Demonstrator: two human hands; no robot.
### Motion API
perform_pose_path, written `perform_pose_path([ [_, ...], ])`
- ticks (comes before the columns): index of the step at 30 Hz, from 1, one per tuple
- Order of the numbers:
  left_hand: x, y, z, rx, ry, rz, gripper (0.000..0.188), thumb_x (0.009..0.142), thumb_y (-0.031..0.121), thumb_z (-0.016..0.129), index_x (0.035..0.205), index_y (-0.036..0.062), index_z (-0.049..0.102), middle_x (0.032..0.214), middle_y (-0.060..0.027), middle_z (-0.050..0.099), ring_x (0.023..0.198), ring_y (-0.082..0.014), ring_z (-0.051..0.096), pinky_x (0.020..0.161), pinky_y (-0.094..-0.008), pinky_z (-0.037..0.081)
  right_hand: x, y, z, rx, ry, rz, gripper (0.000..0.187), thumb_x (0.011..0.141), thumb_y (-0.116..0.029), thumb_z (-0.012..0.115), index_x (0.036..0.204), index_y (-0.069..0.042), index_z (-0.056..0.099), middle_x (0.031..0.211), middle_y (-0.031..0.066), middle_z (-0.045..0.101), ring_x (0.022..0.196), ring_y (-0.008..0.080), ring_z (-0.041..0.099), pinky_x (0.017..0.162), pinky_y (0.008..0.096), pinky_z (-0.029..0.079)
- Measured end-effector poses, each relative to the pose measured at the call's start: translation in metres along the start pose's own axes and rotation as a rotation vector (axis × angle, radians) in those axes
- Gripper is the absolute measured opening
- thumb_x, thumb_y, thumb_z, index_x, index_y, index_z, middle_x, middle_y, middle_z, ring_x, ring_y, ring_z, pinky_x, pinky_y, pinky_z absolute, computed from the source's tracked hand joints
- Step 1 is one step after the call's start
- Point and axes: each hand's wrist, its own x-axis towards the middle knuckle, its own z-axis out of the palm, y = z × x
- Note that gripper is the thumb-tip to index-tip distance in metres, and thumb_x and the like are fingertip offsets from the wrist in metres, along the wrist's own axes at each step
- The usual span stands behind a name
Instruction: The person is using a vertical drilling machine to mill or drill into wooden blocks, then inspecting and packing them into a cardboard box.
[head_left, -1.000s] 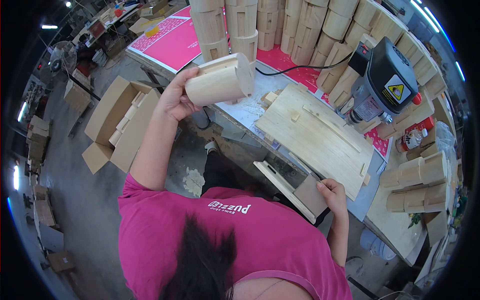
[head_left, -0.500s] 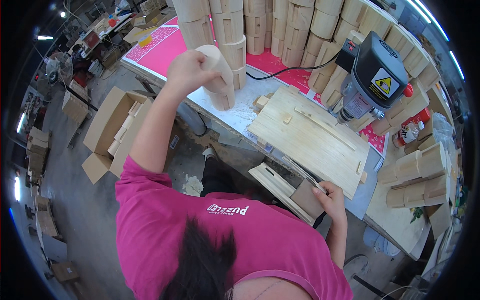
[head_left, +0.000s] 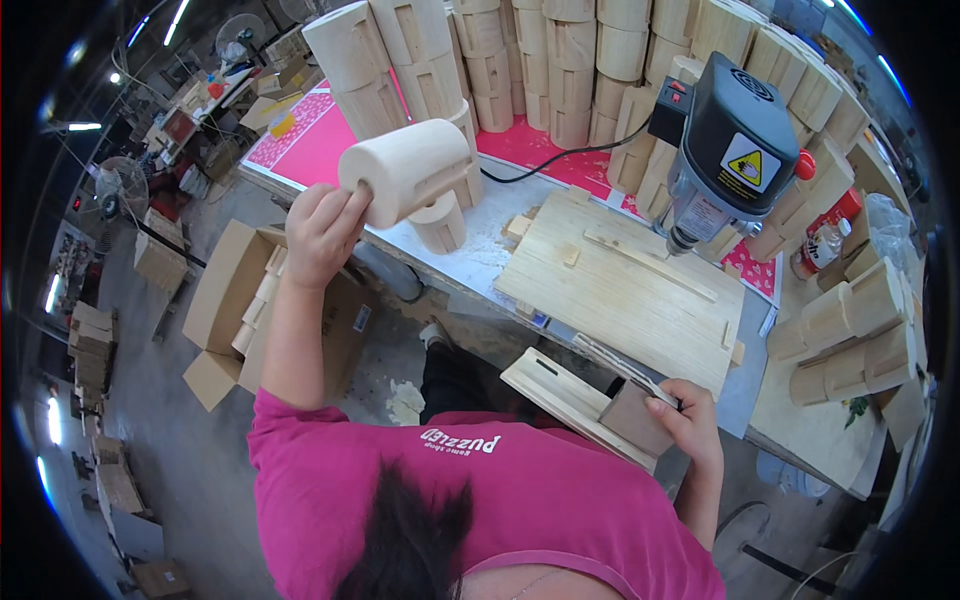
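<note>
My left hand (head_left: pixel 325 235) is closed on the near end of a pale wooden cylinder (head_left: pixel 425 165), with fingers at the hole in its end. The cylinder is tilted onto its side in the air, a slot showing along it. Below it, another wooden cylinder (head_left: pixel 440 225) stands upright on the table. My right hand (head_left: pixel 690 415), low by the table's near edge, pinches a flat brown piece (head_left: pixel 635 420) that looks like sandpaper. This lies against a long slotted wooden piece (head_left: pixel 560 390) in front of my body.
A drill press head (head_left: pixel 730 140) overhangs a flat wooden board (head_left: pixel 620 270) with strips on it. Stacked wooden cylinders (head_left: pixel 545 60) line the back, others (head_left: pixel 850 340) lie at right. A black cable (head_left: pixel 570 152) crosses the table. A cardboard box (head_left: pixel 225 300) stands at left.
My left hand has lifted the upper cylinder off the lower one and tipped it sideways, moving slightly left. The lower cylinder stays standing. My right hand keeps its hold.
</note>
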Motion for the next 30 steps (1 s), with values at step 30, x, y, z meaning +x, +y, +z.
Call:
perform_pose_path([
  [30,0.037,-0.012,0.059,-0.179,-0.660,-0.442,0.028,0.064,0.014,0.071,0.085,0.0006,0.061,0.081,-0.0172,0.059,0.080,-0.0361,0.057,0.070,-0.0431,0.045,-0.013,0.008,-0.001,0.009,0.043,0.063,0.017,0.077,-0.016,0.068,0.077,-0.001,0.060,0.059,-0.0051,0.048,0.056,0.0042,0.041,0.050,0.0214,0.032],
])
